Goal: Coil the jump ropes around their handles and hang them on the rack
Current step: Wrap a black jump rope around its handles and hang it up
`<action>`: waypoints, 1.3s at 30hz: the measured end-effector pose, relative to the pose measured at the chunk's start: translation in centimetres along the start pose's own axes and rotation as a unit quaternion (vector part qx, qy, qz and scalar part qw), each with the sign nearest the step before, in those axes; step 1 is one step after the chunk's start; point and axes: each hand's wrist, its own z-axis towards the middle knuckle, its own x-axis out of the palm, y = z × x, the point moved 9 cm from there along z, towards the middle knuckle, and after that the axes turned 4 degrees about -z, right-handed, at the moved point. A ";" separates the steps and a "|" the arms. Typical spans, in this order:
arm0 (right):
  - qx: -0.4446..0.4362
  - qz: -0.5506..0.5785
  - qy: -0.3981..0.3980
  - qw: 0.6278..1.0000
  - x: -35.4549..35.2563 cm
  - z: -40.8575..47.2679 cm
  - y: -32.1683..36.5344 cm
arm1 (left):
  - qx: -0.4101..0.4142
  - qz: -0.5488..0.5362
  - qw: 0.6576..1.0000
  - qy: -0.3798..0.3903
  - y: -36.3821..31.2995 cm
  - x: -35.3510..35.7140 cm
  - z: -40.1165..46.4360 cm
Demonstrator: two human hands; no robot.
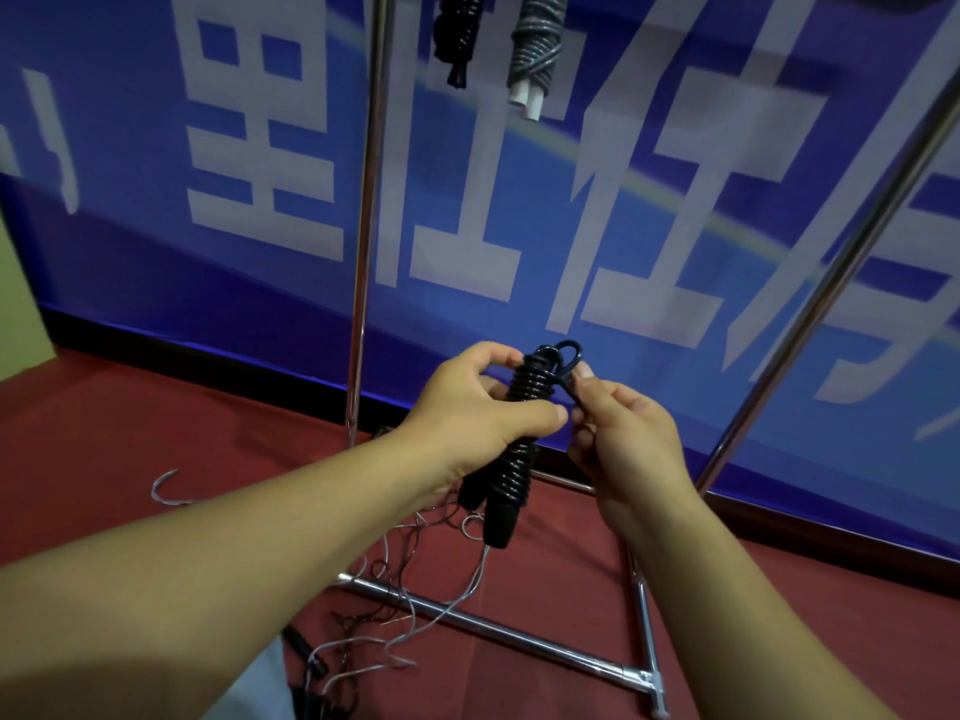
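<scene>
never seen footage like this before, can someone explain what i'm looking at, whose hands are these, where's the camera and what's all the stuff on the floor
There is no machine here: a person wears a camera on the head, so the single picture looks forward and down at their own two bare hands. The left hand grips a black jump rope already coiled around its handles. The right hand pinches the rope's loose end near the loop at the top of the coil. Behind stands a shiny metal rack in front of a blue banner. Two finished coiled ropes, one black and one grey, already hang at the top. On the red floor by the rack's base lie more uncoiled ropes in a tangle.
</scene>
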 end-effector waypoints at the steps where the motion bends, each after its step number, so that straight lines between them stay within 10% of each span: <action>1: -0.008 0.001 0.001 1.000 0.0 0.0 0.1 | -0.004 -0.007 1.000 0.010 0.0 0.2 0.0; 18: -0.049 -0.023 -0.023 0.998 -0.1 -0.4 0.9 | -0.037 -0.050 0.995 0.079 0.9 1.1 0.2; 33: 0.107 0.188 0.092 0.972 2.3 -1.3 -0.5 | -0.105 -0.163 0.975 0.106 1.1 2.4 -0.4; 39: 0.022 0.101 0.071 0.992 2.0 -1.5 1.0 | -0.101 -0.101 0.988 0.059 1.4 1.2 0.4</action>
